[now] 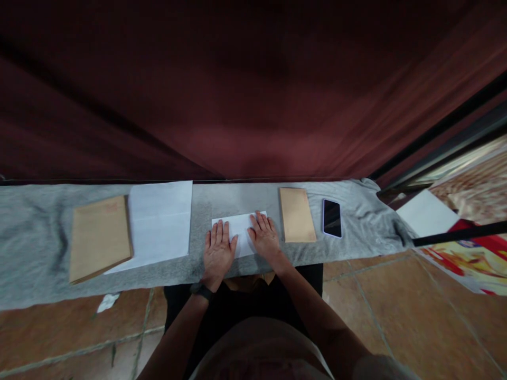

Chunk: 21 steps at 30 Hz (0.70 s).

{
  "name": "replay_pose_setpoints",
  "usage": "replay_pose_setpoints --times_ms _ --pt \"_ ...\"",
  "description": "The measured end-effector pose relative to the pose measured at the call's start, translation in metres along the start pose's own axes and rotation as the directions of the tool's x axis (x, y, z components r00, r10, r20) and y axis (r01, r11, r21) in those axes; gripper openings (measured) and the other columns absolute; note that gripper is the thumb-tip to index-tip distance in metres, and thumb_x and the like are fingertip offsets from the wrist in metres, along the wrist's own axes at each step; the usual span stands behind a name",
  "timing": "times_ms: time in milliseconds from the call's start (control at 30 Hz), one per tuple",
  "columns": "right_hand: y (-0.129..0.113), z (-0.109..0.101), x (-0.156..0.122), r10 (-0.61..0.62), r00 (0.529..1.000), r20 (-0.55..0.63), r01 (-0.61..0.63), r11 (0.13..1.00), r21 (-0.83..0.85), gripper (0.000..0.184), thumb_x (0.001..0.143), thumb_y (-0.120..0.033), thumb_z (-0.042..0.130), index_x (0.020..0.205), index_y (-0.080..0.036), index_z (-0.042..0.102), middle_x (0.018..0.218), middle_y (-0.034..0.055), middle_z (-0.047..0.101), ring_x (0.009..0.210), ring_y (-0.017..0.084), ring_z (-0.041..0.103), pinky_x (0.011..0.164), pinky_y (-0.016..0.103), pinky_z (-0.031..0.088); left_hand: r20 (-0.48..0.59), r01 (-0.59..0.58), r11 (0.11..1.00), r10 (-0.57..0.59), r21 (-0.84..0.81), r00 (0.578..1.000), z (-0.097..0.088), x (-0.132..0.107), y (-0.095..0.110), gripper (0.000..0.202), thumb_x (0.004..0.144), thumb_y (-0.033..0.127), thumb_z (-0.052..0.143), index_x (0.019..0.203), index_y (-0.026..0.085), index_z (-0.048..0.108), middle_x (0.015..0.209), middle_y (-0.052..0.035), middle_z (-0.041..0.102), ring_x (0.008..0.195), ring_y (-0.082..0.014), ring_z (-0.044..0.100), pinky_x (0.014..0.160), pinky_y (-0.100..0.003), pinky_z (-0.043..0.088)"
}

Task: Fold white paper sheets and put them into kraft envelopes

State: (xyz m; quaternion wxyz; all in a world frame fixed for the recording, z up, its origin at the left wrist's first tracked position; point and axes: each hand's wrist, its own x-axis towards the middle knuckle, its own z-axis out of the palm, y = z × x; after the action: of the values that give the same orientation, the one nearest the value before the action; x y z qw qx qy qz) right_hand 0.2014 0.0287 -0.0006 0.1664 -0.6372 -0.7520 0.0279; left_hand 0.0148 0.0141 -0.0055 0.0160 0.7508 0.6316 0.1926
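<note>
A folded white sheet of paper (238,226) lies on the grey cloth (39,237) that covers the narrow table in front of me. My left hand (217,252) rests flat on the paper's left part, fingers stretched out and together. My right hand (263,236) lies flat on its right part, fingers slightly spread. Neither hand grips anything. A dark watch (202,291) is on my left wrist.
A brown envelope (297,214) and a dark phone (331,218) lie right of my hands. To the left lie a larger white sheet (160,224) and a stack of brown envelopes (100,236). A dark red curtain (237,89) hangs behind. A paper scrap (107,302) lies on the tiled floor.
</note>
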Motion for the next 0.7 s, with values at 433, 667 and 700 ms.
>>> replay_pose_setpoints --times_ms 433,667,700 --pt "0.017 -0.008 -0.023 0.061 0.996 -0.059 -0.062 0.998 -0.011 0.055 0.109 -0.035 0.044 0.159 -0.014 0.043 0.164 0.0132 0.044 0.150 0.031 0.042 0.125 0.050 0.030 -0.077 0.042 0.999 -0.043 -0.020 0.996 -0.008 -0.014 -0.011 0.067 0.107 0.044 0.034 0.161 0.005 0.034 0.164 -0.0235 0.039 0.155 -0.0359 0.034 0.127 -0.060 0.028" --pt "0.017 -0.005 -0.024 0.059 0.995 -0.084 -0.061 0.998 -0.021 0.055 0.109 -0.035 0.042 0.159 -0.013 0.043 0.164 0.0137 0.045 0.149 0.031 0.043 0.124 0.049 0.030 0.071 -0.197 0.980 0.197 -0.007 0.978 -0.007 -0.014 0.035 0.057 0.107 0.035 0.032 0.160 0.015 0.041 0.165 -0.0118 0.042 0.157 -0.0291 0.031 0.128 -0.053 0.028" --pt "0.017 -0.004 -0.024 0.060 0.994 -0.089 -0.062 0.998 -0.022 0.055 0.109 -0.035 0.042 0.159 -0.014 0.043 0.164 0.0136 0.045 0.149 0.031 0.043 0.124 0.049 0.030 0.104 -0.223 0.975 0.222 -0.003 0.969 -0.007 -0.014 0.039 0.055 0.107 0.034 0.033 0.159 0.017 0.044 0.165 -0.0103 0.043 0.157 -0.0290 0.032 0.128 -0.053 0.028"
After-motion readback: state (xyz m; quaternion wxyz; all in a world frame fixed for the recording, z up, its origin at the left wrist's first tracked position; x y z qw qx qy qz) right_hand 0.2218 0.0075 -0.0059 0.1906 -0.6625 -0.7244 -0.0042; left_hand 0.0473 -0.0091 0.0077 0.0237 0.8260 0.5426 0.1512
